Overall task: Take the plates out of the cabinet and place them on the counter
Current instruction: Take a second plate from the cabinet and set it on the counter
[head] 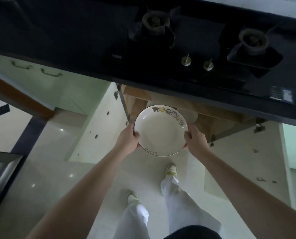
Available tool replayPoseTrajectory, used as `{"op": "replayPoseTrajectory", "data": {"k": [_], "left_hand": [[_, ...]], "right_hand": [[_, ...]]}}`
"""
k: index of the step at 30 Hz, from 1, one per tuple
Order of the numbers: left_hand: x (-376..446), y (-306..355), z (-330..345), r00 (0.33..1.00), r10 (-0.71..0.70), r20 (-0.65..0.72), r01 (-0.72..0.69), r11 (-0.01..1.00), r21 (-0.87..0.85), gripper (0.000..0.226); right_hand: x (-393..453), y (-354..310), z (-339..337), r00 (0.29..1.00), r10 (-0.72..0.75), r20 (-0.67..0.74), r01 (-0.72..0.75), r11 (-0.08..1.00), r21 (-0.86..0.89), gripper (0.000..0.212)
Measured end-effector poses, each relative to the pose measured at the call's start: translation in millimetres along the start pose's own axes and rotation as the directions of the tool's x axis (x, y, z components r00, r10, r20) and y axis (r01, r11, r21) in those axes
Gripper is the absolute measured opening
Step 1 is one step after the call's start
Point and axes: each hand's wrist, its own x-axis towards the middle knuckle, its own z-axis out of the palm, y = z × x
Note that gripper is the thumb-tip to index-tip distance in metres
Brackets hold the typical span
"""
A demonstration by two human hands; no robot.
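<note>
A white plate (161, 133) with a dark rim and cartoon drawings along its far edge is held level in front of the open cabinet (140, 99) under the counter. My left hand (128, 140) grips its left rim and my right hand (194, 138) grips its right rim. Behind it, inside the cabinet, more white plates (191, 115) show partly, mostly hidden by the held plate. The dark counter (57, 40) runs across the top of the view.
A black gas hob with two burners (155, 21) (253, 40) and two knobs (186, 61) sits in the counter above the cabinet. White cabinet doors stand open on the left (95, 121) and right (243, 152). My legs and shoes (171, 169) stand on the pale tiled floor.
</note>
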Motion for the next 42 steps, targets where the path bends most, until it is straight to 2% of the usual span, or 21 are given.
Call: {"op": "replayPoseTrajectory", "data": {"k": [4,8,16,22,25,29,36,42], "left_hand": [[-54,6,-25,0.997,0.074,-0.015,-0.074,0.997,0.024,0.015],[-94,18,-40,0.978,0.206,-0.019,-0.204,0.976,0.07,0.016],[-174,64,-26,0.933,0.359,0.009,-0.359,0.933,0.009,0.014],[-225,106,23,0.92,0.387,0.054,-0.379,0.918,-0.121,0.013],[-255,139,64,0.908,0.413,0.075,-0.404,0.908,-0.113,0.014],[-299,190,123,0.877,0.459,0.139,-0.418,0.874,-0.25,0.02],[-341,265,213,0.795,0.564,0.225,-0.534,0.826,-0.183,0.016],[-338,323,253,0.744,0.603,0.287,-0.574,0.797,-0.188,0.018]], "right_hand": [[-63,-17,-20,0.999,-0.011,-0.038,0.014,0.998,0.053,0.021],[-116,-24,-40,0.995,-0.003,-0.101,0.014,0.994,0.108,0.023],[-210,-4,-102,0.981,0.044,-0.187,-0.002,0.975,0.221,0.019],[-260,49,-153,0.966,0.048,-0.255,0.026,0.96,0.279,0.021],[-292,88,-188,0.943,0.073,-0.325,0.046,0.938,0.344,0.024],[-337,136,-244,0.903,0.137,-0.407,0.039,0.918,0.396,0.026],[-388,204,-327,0.797,0.25,-0.55,-0.003,0.912,0.41,0.025],[-381,235,-368,0.73,0.339,-0.594,0.0,0.868,0.496,0.025]]}}
